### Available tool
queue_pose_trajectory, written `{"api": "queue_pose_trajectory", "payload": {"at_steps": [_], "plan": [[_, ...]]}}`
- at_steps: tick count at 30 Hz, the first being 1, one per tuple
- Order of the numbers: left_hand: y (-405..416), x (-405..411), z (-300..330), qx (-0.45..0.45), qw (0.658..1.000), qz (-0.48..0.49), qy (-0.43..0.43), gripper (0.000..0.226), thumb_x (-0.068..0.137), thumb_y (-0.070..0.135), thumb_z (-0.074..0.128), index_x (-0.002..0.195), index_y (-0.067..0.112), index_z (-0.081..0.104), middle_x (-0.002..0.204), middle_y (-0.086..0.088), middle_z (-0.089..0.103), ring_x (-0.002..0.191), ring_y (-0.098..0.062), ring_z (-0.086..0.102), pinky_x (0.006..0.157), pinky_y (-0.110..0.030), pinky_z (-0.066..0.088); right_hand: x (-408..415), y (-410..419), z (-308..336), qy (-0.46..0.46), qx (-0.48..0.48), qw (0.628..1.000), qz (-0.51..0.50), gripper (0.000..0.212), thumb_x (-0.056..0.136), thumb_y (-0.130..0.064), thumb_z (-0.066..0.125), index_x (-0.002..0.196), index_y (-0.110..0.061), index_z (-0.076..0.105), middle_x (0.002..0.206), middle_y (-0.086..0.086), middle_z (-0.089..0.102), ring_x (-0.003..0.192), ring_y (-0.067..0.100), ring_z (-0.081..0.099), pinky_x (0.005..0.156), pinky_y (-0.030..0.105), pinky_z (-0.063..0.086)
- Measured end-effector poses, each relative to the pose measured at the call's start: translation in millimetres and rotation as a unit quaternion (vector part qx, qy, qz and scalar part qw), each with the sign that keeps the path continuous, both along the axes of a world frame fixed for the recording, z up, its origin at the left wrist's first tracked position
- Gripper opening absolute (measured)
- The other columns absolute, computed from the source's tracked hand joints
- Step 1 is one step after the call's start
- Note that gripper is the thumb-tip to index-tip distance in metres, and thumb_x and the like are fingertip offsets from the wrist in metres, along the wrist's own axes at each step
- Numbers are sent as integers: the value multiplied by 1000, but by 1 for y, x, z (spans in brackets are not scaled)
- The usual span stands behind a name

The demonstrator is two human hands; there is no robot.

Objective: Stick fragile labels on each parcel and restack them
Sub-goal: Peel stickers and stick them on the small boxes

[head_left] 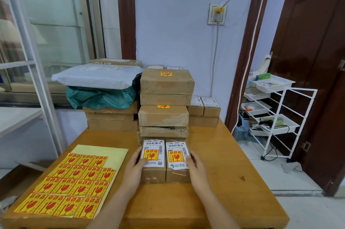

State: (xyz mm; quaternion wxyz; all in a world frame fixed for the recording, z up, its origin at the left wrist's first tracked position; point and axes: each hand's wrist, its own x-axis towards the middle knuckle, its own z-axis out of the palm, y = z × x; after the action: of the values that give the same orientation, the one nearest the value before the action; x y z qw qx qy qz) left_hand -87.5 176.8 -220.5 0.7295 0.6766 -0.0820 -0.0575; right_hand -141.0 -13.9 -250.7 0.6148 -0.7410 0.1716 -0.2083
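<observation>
Parcels, two small brown ones [154,161] [177,162], sit side by side and touching at the middle of the wooden table [233,182], each with a red-and-yellow fragile sticker [151,154] [175,156] on its white shipping label. The left hand [134,168] presses against the left parcel's outer side with fingers curled over its top edge, while the right hand [196,167] clasps the right parcel's outer side likewise. Just behind rises a stack of bigger boxes [165,102], and a sheet of spare stickers [71,187] lies on the table's left.
</observation>
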Motion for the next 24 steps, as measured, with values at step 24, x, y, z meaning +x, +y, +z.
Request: {"api": "queue_pose_trajectory", "payload": {"at_steps": [24], "plan": [[5,0,-6,1,1000,-15,-15,34,94,7,52,123,26,51,113,-1,62,94,-18,66,63,-25,54,-7,-2,-1,-7,16,999,33,27,95,-39,51,119,-49,47,125,-13,59,115,7,56,101,39,47]]}}
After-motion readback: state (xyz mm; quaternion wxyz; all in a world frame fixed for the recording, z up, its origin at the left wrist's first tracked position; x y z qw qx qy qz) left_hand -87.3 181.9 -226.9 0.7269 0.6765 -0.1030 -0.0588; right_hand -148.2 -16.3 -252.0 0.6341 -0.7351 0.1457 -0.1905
